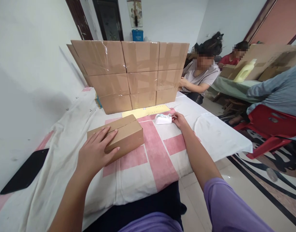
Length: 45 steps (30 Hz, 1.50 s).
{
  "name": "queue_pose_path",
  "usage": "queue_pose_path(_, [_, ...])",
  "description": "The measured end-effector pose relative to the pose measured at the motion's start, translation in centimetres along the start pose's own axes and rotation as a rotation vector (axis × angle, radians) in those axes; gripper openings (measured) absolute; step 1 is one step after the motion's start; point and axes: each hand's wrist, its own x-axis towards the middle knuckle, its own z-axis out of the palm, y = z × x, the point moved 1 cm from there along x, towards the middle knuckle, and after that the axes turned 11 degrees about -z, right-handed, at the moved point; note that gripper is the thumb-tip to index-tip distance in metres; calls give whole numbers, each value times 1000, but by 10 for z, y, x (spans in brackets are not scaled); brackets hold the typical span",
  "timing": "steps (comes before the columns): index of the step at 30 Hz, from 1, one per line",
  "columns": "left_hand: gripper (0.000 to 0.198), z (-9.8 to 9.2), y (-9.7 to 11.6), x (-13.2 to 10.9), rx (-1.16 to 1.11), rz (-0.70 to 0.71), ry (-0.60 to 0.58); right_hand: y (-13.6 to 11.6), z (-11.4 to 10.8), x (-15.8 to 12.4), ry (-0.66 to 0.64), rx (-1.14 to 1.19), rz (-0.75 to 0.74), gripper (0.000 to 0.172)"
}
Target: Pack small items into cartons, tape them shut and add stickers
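A closed brown cardboard box lies on the cloth-covered table in front of me, with a seam running along its top. My left hand rests flat on the box's near left part, fingers spread and thumb over the front side. To the right of the box stands a white tape dispenser. My right hand is at the dispenser's right end, its fingertips pinched together on the end of the tape. The tape itself is thin and hard to make out.
Stacked cardboard boxes form a wall behind the work area, with a yellow strip at their foot. A black phone-like slab lies at the left. Co-workers sit to the right, near a red chair and a yellow bottle.
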Motion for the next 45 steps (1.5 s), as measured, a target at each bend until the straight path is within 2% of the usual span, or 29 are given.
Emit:
queue_pose_path(11, [54, 2, -1, -1, 10, 2, 20, 0, 6, -4, -1, -73, -47, 23])
queue_pose_path(18, [54, 2, 0, -1, 15, -11, 13, -2, 5, -8, -52, -82, -63, 33])
queue_pose_path(26, [54, 3, -1, 0, 1, -22, 3, 0, 1, 2, -92, -83, 67, 43])
queue_pose_path(30, [54, 3, -2, 0, 1, -23, 9, -2, 2, 6, -95, -110, 169, 33])
queue_pose_path(33, [55, 6, -4, 1, 3, 5, 20, -6, 8, 1, -53, -163, 204, 15])
queue_pose_path(38, [59, 16, -12, 4, 0, 58, 45, -15, 24, -19, 71, -273, 156, 29])
queue_pose_path(42, [56, 20, -14, 6, -5, 78, 49, -26, 39, -37, 165, -353, 89, 32])
queue_pose_path(45, [54, 20, -13, 7, 2, 76, 34, -38, 46, -53, 189, -371, 13, 31])
